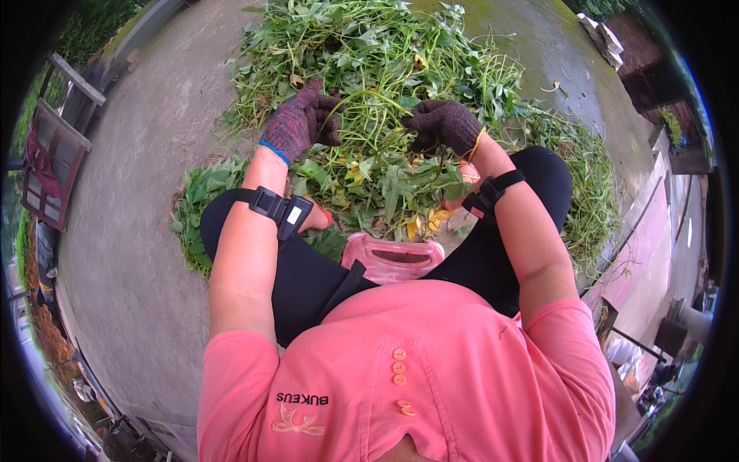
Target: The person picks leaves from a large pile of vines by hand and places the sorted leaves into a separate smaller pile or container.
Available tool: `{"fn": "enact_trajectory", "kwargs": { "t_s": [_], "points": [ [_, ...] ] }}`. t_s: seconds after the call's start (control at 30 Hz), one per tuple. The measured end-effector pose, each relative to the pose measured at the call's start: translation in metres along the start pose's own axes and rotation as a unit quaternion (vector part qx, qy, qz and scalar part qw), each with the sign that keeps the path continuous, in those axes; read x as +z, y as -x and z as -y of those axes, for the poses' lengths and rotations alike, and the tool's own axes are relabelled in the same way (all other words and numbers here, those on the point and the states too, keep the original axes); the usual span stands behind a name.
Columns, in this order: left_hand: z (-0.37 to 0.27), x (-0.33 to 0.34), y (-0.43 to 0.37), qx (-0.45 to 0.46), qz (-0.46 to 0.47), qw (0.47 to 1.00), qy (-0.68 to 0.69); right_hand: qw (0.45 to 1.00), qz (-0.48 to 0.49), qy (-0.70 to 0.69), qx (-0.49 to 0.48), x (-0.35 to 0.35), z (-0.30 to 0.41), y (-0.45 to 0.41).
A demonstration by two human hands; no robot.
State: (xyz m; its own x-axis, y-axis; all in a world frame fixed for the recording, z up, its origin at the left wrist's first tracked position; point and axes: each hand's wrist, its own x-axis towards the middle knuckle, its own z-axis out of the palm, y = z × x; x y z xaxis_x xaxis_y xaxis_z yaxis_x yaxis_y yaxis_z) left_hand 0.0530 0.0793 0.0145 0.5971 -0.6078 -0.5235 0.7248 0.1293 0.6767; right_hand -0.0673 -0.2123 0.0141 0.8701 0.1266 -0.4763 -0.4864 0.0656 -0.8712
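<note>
Before me on the concrete lies a large heap of leafy green vines (369,52). My left hand (300,124), in a dark knitted glove with a blue cuff edge, is raised over the near side of the heap, its fingers bent by some stems; whether it grips one is unclear. Facing it, my right hand (441,127), in a similar glove with a yellow cuff edge, has its fingers closed on a vine stem (384,99) that arches between the hands. Leaves, several of them yellow (439,218), hang or lie below. A pink plastic stool (395,257) shows between my legs.
A leafy pile (202,202) lies beside my left knee, and more vines (583,190) lie beyond my right knee. My feet in orange-red footwear are close under the vines. An old wooden window frame (58,156) stands at the far left; pale blocks (603,40) lie at the upper right.
</note>
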Motion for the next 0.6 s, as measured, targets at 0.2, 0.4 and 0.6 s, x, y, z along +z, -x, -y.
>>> {"fn": "enact_trajectory", "kwargs": {
  "t_s": [0.2, 0.4, 0.6],
  "points": [
    [0.006, 0.006, 0.0, 0.072, -0.138, 0.953, -0.258, 0.994, -0.043, 0.098, 0.019, 0.003, 0.002, 0.001],
    [0.028, 0.036, -0.001, 0.321, -0.084, 0.819, -0.468, 0.965, 0.001, 0.256, 0.054, 0.027, -0.003, -0.009],
    [0.051, 0.031, -0.009, 0.306, 0.211, 0.627, -0.685, 0.987, -0.016, 0.156, 0.039, 0.024, -0.003, -0.013]
  ]
}}
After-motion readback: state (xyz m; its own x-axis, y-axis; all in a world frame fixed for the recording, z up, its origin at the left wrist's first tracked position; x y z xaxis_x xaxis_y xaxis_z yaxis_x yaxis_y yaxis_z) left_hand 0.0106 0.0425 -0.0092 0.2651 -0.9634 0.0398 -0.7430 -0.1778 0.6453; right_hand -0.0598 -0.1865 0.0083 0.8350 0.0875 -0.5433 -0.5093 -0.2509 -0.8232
